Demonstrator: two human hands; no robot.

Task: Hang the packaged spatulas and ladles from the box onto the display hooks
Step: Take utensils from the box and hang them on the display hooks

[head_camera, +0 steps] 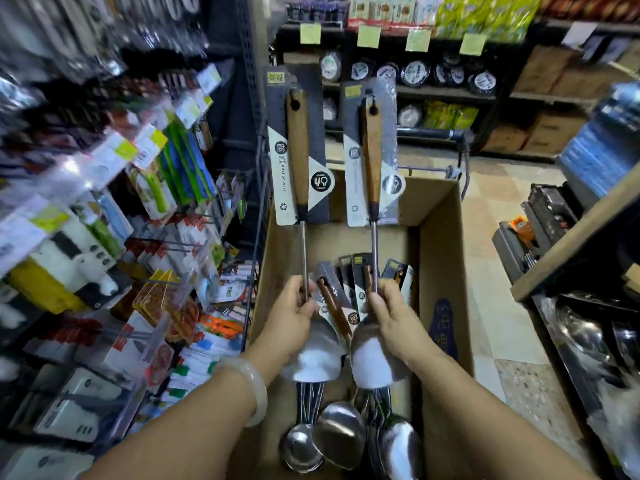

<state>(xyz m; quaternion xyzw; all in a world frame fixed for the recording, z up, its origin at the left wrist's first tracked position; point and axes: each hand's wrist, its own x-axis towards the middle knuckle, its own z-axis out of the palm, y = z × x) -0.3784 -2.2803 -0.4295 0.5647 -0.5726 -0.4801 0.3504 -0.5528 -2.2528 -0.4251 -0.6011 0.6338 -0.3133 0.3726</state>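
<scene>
Both utensils stand handle-up, card hang-holes topmost, likely ready for the display hooks (162, 244) at nine o'clock. The left hand (292, 311) pinches the left spatula (298, 157) by its steel shaft; the right hand (388, 315) grips the right spatula (372, 154) likewise, above the box (440, 271), where more ladles (341, 434) lie at six o'clock.

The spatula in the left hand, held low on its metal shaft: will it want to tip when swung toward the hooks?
Probably somewhat top-heavy: the left hand grips the spatula low on its thin shaft, with the wooden handle and card high above. The steel shaft looks stiff. The card sleeve may flap.
</scene>
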